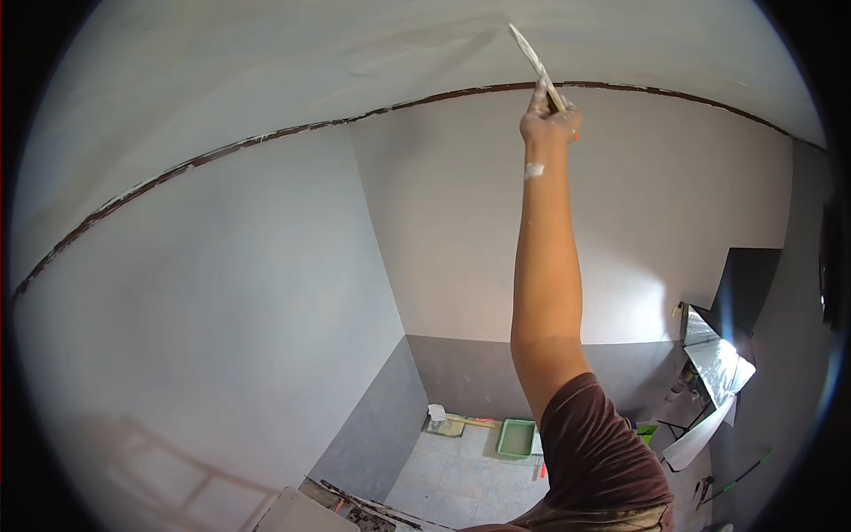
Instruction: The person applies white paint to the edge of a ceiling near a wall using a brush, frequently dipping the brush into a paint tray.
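Observation:
My right hand [551, 122] is raised high at the ceiling, its fingers closed around a flat, white-smeared putty knife [530, 55], seen almost edge-on. The knife points up and to the left. Its tip lies against or very close to the pale ceiling [292, 53]; I cannot tell whether they touch. White smears mark the fingers and the wrist. Just behind the hand, a dark brown strip [425, 99] with rough white edges runs along where ceiling and walls meet. My right arm stretches up straight in a brown short sleeve. My left hand is out of view.
Below on the tiled floor stands a green tray [502, 440], near a stained board [445, 428]. At the right are a bright lamp with a silver reflector [714, 355] and a black panel [745, 282]. A pale flat-topped object [306, 512] sits at the lower edge.

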### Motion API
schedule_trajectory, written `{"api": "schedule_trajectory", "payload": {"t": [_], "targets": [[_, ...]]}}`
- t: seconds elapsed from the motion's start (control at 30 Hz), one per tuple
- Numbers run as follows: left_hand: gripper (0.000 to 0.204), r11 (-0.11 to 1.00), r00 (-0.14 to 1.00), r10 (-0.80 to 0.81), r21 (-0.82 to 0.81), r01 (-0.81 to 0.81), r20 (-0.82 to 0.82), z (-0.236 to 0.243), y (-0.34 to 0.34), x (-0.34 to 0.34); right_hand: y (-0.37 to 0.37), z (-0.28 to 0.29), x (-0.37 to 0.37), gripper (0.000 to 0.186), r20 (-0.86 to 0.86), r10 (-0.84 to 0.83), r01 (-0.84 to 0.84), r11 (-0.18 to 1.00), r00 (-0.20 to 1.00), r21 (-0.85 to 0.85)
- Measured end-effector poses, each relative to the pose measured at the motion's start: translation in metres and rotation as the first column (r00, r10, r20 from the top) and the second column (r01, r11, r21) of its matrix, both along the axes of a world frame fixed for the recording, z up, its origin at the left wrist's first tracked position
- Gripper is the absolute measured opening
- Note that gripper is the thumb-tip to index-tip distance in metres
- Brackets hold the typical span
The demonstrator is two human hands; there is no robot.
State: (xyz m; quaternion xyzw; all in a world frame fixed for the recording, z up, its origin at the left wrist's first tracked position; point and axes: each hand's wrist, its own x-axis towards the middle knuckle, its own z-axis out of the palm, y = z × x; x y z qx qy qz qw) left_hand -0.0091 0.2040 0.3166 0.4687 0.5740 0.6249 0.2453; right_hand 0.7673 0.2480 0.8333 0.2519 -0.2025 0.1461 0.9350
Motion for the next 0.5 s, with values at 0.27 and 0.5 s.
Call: {"api": "schedule_trajectory", "payload": {"t": [0.27,0.5], "targets": [[0.015,0.997,0.996,-0.073,0.020,0.072,0.049,-0.010,0.004,-0.010,0.095,0.012,-0.096,0.014,0.190,0.018,0.051,0.936,0.982,-0.349],[0.016,0.998,0.998,-0.065,-0.003,0.065,-0.011,-0.010,0.002,-0.006,0.094,0.041,-0.127,0.020,0.174,0.090,-0.058,0.981,0.981,-0.183]]}}
